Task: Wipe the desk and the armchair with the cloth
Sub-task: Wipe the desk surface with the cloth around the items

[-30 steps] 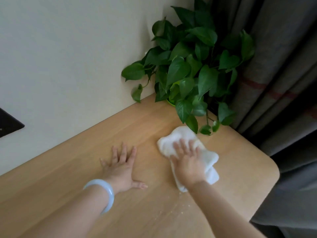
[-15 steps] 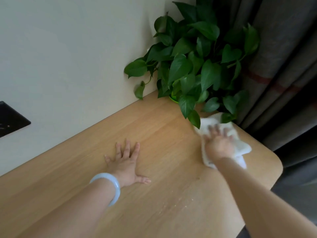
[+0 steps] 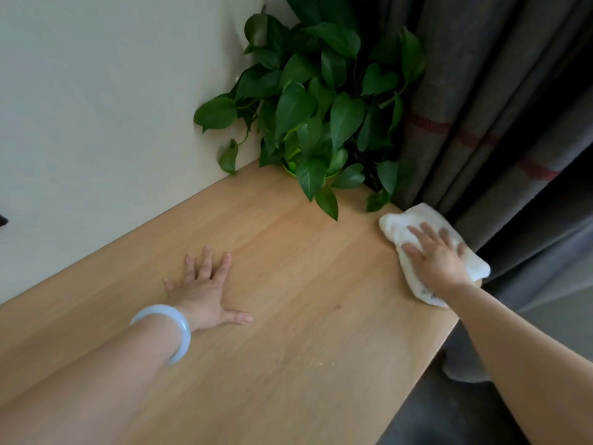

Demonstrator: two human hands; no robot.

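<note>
A crumpled white terry cloth (image 3: 394,224) is shown at the far right corner of the light wooden worktop (image 3: 305,284), just beside its edge. It is pressed flat under the right hand (image 3: 436,255), whose fingers are straight and spread over the fabric. The left hand (image 3: 205,290) is laid palm-down on bare wood near the middle of the worktop, well apart from the cloth, with fingers splayed and thumb extended. A pale blue translucent bangle (image 3: 179,329) is worn on that wrist. A leafy green potted plant (image 3: 314,101) is set in the back corner against the cream wall (image 3: 96,107), and its lowest leaves hang over the wood near the cloth and crowd that corner. Grey pleated curtains with a dull red stripe (image 3: 481,107) are hung close along the right side of the worktop; whether the cloth is touched by them cannot be told. Small pale crumbs (image 3: 316,361) are scattered on the wood toward the near edge, between the two forearms.
</note>
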